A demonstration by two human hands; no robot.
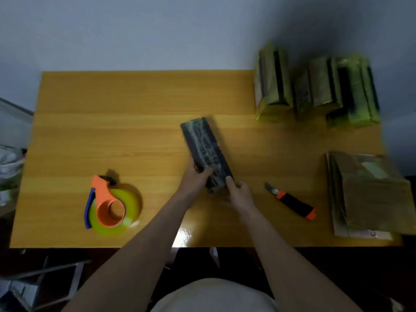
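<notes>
both hands [216,188] gripping dark box [206,149], wooden table [112,136]

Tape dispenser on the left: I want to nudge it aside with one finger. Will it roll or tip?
Probably neither: the tape dispenser lies flat on its side on the table, so it should not roll. The glossy top suggests it would slide readily. Its orange handle sticks out one way, so an off-centre push would likely swivel it.
</notes>
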